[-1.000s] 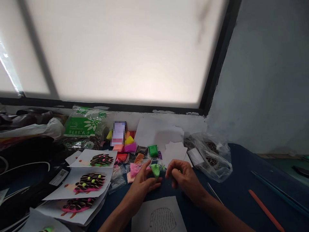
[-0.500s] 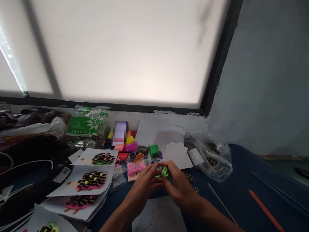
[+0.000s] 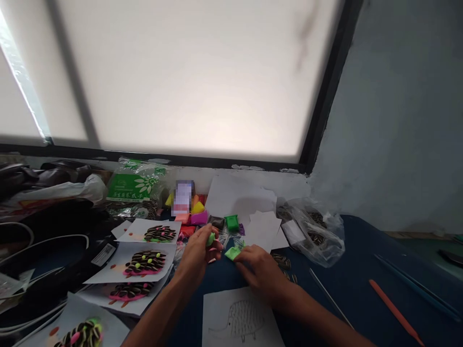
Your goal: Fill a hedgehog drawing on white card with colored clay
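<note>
A lump of light green modelling clay [image 3: 211, 239] is held in the curled fingers of my left hand [image 3: 197, 253], raised over the middle of the table. My right hand [image 3: 258, 267] has its fingertips on a light green clay packet [image 3: 233, 252], which lies near the table's centre. In front of me is a white sheet with a pencil drawing of a hedgehog [image 3: 242, 318], its body filled with small strokes. A few sunflower seeds [image 3: 281, 261] lie just beyond my right hand.
Finished seed-and-clay hedgehog pictures [image 3: 146, 262] overlap at left. Coloured clay packets, including a dark green one [image 3: 232, 222], lie at the back. A clear bag of seeds [image 3: 316, 236], a thin rod [image 3: 331, 296] and an orange stick [image 3: 394, 311] are at right.
My hands have moved apart. The left has gone left and up with the green clay; the right has come down onto the light green packet. The view has shifted slightly.
</note>
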`<state>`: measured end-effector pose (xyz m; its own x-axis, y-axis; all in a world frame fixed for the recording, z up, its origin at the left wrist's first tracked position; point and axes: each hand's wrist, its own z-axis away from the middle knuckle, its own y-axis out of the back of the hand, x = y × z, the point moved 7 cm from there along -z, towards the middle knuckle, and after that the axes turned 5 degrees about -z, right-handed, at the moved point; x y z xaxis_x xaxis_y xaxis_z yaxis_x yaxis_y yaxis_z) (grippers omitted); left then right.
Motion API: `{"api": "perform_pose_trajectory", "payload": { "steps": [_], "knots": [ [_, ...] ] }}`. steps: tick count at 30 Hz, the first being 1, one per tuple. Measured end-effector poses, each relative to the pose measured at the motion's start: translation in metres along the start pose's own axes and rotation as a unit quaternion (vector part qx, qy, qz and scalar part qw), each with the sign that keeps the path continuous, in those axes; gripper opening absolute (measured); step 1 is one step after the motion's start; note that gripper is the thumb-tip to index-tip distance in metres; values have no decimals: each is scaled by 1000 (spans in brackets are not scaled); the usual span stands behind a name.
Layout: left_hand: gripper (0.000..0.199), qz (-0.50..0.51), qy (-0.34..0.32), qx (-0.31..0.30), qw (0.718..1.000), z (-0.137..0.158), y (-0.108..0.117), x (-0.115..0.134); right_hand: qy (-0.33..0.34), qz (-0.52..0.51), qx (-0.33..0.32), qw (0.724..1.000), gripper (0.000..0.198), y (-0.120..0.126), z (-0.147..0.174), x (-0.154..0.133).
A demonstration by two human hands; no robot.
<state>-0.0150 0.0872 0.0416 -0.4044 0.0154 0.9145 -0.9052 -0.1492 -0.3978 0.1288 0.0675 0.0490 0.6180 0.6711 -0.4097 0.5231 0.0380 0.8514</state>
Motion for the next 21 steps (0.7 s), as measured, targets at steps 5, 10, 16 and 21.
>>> {"api": "perform_pose_trajectory", "payload": {
  "steps": [5,10,16,21],
  "knots": [
    [35,-14,-25,11,1000,0,4,14,0,75,-7,997,15,-11,-14,0],
    [40,-40,-38,12,998,-5,7,15,39,122,-29,991,11,-35,-31,-8],
    [39,-49,-48,25,997,-8,12,14,81,154,-50,983,20,-69,-52,-13],
    [40,-51,-39,40,997,-8,14,11,89,122,-44,987,25,-71,-64,-12]
  ]
}}
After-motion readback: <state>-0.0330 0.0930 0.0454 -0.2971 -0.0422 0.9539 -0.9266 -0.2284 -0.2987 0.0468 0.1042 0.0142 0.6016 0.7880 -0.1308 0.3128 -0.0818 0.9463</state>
